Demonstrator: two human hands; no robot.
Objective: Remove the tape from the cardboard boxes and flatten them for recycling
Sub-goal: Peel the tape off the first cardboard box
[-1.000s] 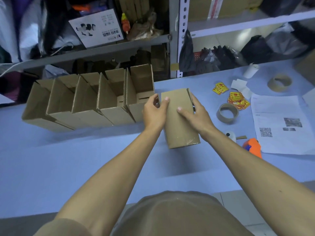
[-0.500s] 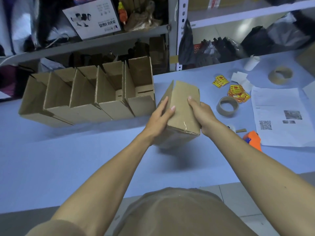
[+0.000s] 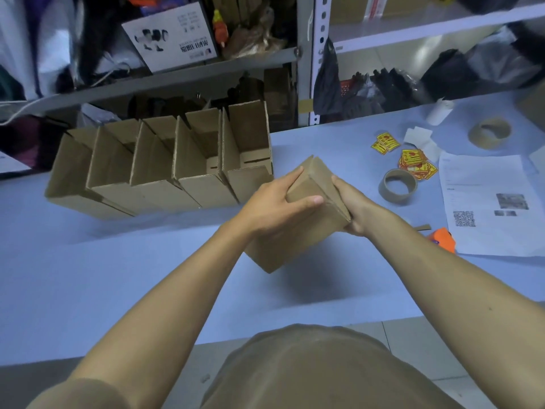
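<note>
A closed cardboard box (image 3: 298, 222) is held tilted above the blue tabletop (image 3: 147, 276) at the centre of the frame, one lower corner pointing down toward the surface. The left hand (image 3: 272, 206) grips the box's left side: its fingers lie along the far edge and the thumb is laid across the upper face. The right hand (image 3: 352, 208) holds the right side, fingers wrapped round the far side of the box and mostly hidden. A seam where two flaps meet shows at the upper end.

Judged step: locating the tape end on the box. No tape is clearly visible from this angle. Rotate the box until the taped seam faces up, steady the box with one hand, lift a tape corner with a fingernail, and peel low along the seam so the strip comes off whole without tearing the board.

A row of open boxes (image 3: 165, 169) stands at the left, just beyond the hands. Two tape rolls (image 3: 398, 187) and a printed sheet (image 3: 489, 208) lie at the right.
</note>
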